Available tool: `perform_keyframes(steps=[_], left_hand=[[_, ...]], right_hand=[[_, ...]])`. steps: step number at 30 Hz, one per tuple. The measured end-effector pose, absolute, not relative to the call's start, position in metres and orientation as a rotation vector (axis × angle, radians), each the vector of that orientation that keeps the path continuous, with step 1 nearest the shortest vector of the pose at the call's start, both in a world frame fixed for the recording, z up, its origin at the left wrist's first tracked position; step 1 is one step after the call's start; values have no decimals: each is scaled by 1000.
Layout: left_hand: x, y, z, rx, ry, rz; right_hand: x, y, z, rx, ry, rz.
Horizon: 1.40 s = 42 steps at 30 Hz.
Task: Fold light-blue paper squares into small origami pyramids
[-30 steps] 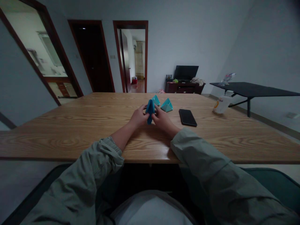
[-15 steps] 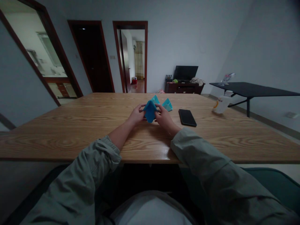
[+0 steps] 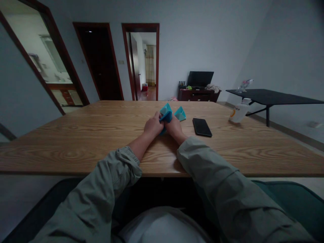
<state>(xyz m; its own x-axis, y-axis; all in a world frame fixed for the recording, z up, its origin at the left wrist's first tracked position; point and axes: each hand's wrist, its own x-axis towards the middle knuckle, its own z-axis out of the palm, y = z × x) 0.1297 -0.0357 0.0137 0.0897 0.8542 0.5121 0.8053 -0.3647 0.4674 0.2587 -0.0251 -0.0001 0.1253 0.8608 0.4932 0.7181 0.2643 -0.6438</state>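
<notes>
Between my two hands is a piece of folded blue paper (image 3: 167,116), tilted, with part of it showing below my fingers. My left hand (image 3: 154,125) is closed on its left side. My right hand (image 3: 173,125) grips it from the right, close against the left one. Most of my fingertips are hidden behind the hands and the paper. Just behind it a light blue folded paper shape (image 3: 166,108) shows; whether it touches the held paper I cannot tell. A second light blue paper shape (image 3: 180,114) stands on the table to the right of my right hand.
A black phone (image 3: 201,127) lies on the wooden table (image 3: 76,138), right of my hands. Farther right is a white container (image 3: 239,113) with an orange mark. A black table (image 3: 273,97) stands beyond, and a television (image 3: 200,79) is at the back.
My hands have drawn closer together and turned the blue paper, which faced me upright and now tilts sideways. The other paper shapes and the phone have stayed in place.
</notes>
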Motion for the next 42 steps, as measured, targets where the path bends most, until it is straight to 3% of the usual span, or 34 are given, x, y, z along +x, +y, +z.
perform_keyframes(steps=[20, 26, 36, 42], left_hand=[[116, -31, 14, 2249, 1709, 1150], [108, -20, 12, 2021, 1458, 1237], [91, -29, 23, 1567, 942, 1037], [80, -35, 30, 1352, 651, 914]], right_hand=[[262, -32, 6, -1434, -1765, 64], [270, -20, -1, -1257, -1713, 220], [275, -26, 6, -945, -1738, 632], [274, -28, 8, -936, -1761, 579]])
